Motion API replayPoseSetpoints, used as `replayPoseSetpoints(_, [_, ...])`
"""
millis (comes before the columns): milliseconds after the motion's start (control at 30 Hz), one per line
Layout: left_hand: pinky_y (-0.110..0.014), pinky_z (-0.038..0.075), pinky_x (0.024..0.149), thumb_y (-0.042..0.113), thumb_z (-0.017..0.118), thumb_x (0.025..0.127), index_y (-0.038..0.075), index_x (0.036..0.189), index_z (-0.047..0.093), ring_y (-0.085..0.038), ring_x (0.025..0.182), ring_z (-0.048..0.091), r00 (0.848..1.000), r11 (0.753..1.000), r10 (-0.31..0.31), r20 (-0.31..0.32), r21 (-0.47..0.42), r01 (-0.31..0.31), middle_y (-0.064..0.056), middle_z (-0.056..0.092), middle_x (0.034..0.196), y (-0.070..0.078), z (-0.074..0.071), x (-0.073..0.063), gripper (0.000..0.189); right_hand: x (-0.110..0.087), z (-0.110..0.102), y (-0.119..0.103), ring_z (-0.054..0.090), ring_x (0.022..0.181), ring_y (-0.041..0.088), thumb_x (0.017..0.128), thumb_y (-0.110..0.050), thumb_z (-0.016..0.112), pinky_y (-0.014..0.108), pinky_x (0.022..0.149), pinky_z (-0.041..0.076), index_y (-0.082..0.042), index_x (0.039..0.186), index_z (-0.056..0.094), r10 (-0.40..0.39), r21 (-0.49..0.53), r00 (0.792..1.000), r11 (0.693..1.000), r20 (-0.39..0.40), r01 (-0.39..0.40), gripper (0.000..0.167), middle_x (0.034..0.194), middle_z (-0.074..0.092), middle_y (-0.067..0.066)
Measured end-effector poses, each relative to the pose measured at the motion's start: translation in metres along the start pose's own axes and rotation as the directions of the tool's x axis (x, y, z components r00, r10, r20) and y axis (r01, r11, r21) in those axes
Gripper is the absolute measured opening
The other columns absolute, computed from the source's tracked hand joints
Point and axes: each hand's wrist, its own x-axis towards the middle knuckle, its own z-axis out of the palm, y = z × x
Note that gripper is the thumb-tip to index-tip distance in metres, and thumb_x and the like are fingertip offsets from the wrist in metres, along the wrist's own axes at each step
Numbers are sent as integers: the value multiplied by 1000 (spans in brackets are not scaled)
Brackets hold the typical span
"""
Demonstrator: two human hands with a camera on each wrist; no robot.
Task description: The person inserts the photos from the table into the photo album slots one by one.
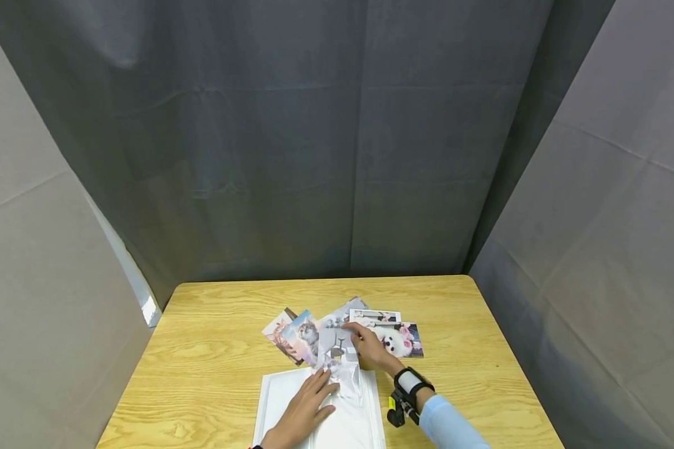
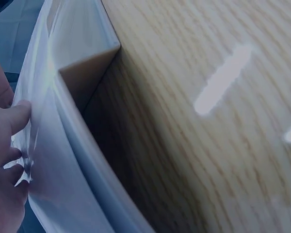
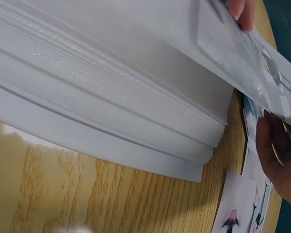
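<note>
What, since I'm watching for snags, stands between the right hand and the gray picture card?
Nothing visible: the right hand holds the gray picture card near its far end; loose pictures lie around, not between.

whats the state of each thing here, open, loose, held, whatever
Photo album: open on the table
Grey photo card: held, jutting past the album's far edge, lower end seemingly inside a clear sleeve
Kitten photo card: loose, outside the album
Pink-flower photo card: loose, on the table
Left grip: fingers extended, resting on the album
Right grip: holding the grey card
Wrist strap: fastened
</note>
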Motion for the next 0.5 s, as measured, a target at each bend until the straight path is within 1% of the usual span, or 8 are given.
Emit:
replayPoseSetpoints(33, [-58, 37, 105, 24, 67, 94, 7, 132, 60, -44, 133, 42, 1000, 1000, -6, 4, 2, 6, -25, 48, 144, 0, 0, 0, 43, 0, 1, -1, 40, 58, 8, 105, 1, 37, 26, 57, 39, 1, 138, 51, 0, -6, 1000, 1000, 17, 0, 36, 119, 56, 29])
replayPoseSetpoints(133, [-57, 39, 104, 26, 65, 95, 8, 132, 60, -42, 135, 41, 1000, 1000, -24, 8, -9, 24, -23, 46, 145, 0, 0, -1, 41, -1, 3, -3, 39, 58, 6, 105, -1, 38, 25, 56, 36, 1, 135, 55, 3, -27, 997, 1000, 73, -1, 35, 106, 59, 32])
replayPoseSetpoints(167, [-57, 39, 104, 26, 64, 96, 8, 132, 60, -43, 135, 41, 1000, 1000, -27, 7, -14, 27, -23, 46, 146, 0, -1, -1, 41, -1, 4, -4, 39, 56, 6, 105, -1, 38, 24, 55, 37, 1, 133, 57, 6, -35, 997, 999, 83, -3, 34, 106, 60, 29])
replayPoseSetpoints(233, [-56, 40, 103, 28, 63, 97, 9, 133, 60, -42, 136, 40, 999, 999, -38, 13, -20, 38, -22, 45, 147, 1, -1, -1, 41, -3, 6, -5, 37, 51, 4, 105, -1, 38, 23, 50, 35, 1, 131, 59, 15, -40, 995, 999, 101, -11, 33, 94, 61, 30])
replayPoseSetpoints(267, [-56, 41, 103, 28, 63, 97, 9, 133, 60, -42, 136, 39, 999, 999, -42, 17, -25, 43, -22, 45, 147, 1, -1, -2, 41, -4, 7, -6, 33, 46, 6, 105, -1, 38, 23, 47, 34, 1, 130, 59, 22, -36, 994, 999, 106, -18, 33, 92, 61, 28])
replayPoseSetpoints(333, [-57, 41, 102, 29, 62, 98, 9, 135, 59, -43, 136, 39, 998, 998, -48, 28, -31, 49, -22, 44, 148, 1, -2, -2, 42, -5, 9, -6, 35, 49, 5, 104, 0, 39, 23, 49, 35, 2, 127, 61, 20, -36, 995, 999, 100, -16, 32, 102, 63, 26])
replayPoseSetpoints(433, [-57, 41, 102, 30, 61, 98, 11, 136, 59, -43, 137, 38, 997, 997, -62, 43, -33, 64, -21, 43, 149, 2, -1, -2, 42, -8, 11, -7, 37, 54, 5, 104, 1, 38, 25, 56, 39, 2, 124, 62, 20, -25, 993, 1000, 114, -18, 32, 125, 60, 24])
replayPoseSetpoints(500, [-57, 42, 102, 29, 62, 98, 11, 136, 59, -43, 137, 38, 997, 998, -62, 38, -25, 63, -21, 44, 148, 2, -1, -2, 42, -10, 12, -7, 36, 54, 5, 104, 0, 37, 27, 59, 40, 2, 124, 62, 27, -17, 991, 1000, 132, -25, 32, 131, 57, 24])
